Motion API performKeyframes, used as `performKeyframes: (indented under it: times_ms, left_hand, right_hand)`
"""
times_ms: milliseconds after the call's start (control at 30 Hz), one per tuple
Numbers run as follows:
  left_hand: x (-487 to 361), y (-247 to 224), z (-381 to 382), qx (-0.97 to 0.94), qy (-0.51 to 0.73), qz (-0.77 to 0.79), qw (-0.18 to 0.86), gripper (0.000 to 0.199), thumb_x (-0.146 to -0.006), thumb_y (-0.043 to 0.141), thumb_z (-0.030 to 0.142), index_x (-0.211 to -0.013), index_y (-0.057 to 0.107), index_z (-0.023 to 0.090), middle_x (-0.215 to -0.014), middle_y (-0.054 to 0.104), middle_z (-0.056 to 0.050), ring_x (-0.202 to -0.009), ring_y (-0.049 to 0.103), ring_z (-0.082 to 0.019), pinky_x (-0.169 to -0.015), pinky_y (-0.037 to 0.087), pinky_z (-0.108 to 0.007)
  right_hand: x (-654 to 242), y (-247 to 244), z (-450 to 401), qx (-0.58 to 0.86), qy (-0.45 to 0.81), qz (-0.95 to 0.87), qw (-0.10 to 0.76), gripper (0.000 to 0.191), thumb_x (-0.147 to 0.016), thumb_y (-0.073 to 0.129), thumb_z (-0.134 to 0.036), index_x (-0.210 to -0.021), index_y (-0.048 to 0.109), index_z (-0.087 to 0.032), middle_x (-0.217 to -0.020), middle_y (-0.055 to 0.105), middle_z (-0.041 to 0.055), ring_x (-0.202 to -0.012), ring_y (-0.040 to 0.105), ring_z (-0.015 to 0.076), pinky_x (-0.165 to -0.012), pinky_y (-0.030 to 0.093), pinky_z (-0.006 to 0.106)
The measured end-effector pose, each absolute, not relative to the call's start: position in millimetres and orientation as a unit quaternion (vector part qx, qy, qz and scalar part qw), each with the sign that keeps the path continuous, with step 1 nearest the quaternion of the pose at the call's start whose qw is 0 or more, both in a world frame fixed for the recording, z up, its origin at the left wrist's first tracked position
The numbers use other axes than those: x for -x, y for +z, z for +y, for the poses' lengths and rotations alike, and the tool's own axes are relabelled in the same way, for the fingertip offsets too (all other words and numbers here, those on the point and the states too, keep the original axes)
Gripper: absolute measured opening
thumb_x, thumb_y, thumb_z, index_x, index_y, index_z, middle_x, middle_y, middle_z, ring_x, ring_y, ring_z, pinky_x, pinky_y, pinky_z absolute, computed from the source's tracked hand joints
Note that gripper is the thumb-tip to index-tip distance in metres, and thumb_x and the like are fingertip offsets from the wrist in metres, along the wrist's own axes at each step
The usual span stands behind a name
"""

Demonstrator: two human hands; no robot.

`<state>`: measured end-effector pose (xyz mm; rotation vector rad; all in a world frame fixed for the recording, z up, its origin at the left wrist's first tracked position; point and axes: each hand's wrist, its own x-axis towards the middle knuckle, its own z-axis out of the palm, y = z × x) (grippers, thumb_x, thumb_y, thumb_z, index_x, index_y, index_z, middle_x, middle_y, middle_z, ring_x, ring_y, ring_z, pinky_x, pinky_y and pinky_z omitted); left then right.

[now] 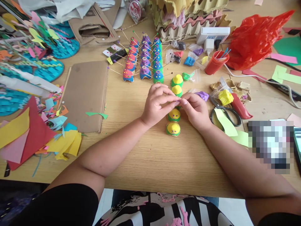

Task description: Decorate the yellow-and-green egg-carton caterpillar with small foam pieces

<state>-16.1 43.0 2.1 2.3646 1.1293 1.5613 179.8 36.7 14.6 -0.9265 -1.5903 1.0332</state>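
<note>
Red cup, holding thin sticks; clear bag, holding green clay. Left hand and right hand: fingertips pinching a purple bit between them, over the row of yellow-green figures.

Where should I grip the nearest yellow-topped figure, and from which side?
Probably pinch the nearest figure by its green rim, left and right, coming from the near side: it stands frontmost, with another figure close behind. The domed yellow top carries the face, so pressing could mar it.
</note>
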Motion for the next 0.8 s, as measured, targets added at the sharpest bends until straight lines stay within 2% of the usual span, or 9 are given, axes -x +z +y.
performKeyframes:
  times_ms: [167,400,600,800]
  left_hand:
    - [15.5,1.9,43.2,-0.767,0.530,0.356,0.053,0.018,-0.104,0.072,0.043,-0.103,0.086,0.032,-0.097,0.077,-0.002,-0.114,0.065,-0.019,-0.110,0.058,-0.041]
    - [16.6,5.5,39.7,-0.779,0.501,0.367,0.085,0.027,-0.104,0.070,0.049,-0.116,0.084,0.030,-0.104,0.075,-0.004,-0.117,0.065,-0.022,-0.115,0.055,-0.044]
    - [16.2,8.6,38.5,-0.773,0.501,0.379,0.091,0.031,-0.107,0.065,0.052,-0.105,0.085,0.029,-0.099,0.075,-0.004,-0.113,0.065,-0.021,-0.112,0.054,-0.043]
    - [15.0,5.9,41.2,-0.765,0.514,0.381,0.079,0.028,-0.107,0.065,0.048,-0.104,0.086,0.030,-0.096,0.076,-0.003,-0.111,0.066,-0.019,-0.109,0.056,-0.041]
  right_hand:
    - [-178.8,12.9,36.3,0.368,0.459,-0.636,0.499,0.047,-0.089,0.078,-0.070,-0.087,0.067,-0.025,-0.079,0.065,0.0000,-0.068,0.053,0.0138,-0.061,0.042,0.030]
    - [-178.3,16.0,37.3,0.381,0.439,-0.633,0.512,0.050,-0.090,0.076,-0.072,-0.083,0.066,-0.024,-0.077,0.063,0.0003,-0.070,0.054,0.0142,-0.064,0.045,0.030]
    - [-178.8,11.7,37.4,0.381,0.433,-0.645,0.502,0.048,-0.090,0.075,-0.072,-0.084,0.066,-0.025,-0.073,0.061,-0.0006,-0.065,0.048,0.0138,-0.059,0.039,0.031]
    - [-179.0,17.1,36.3,0.375,0.428,-0.651,0.503,0.049,-0.095,0.070,-0.070,-0.082,0.066,-0.023,-0.076,0.062,0.0006,-0.071,0.053,0.0147,-0.065,0.045,0.031]
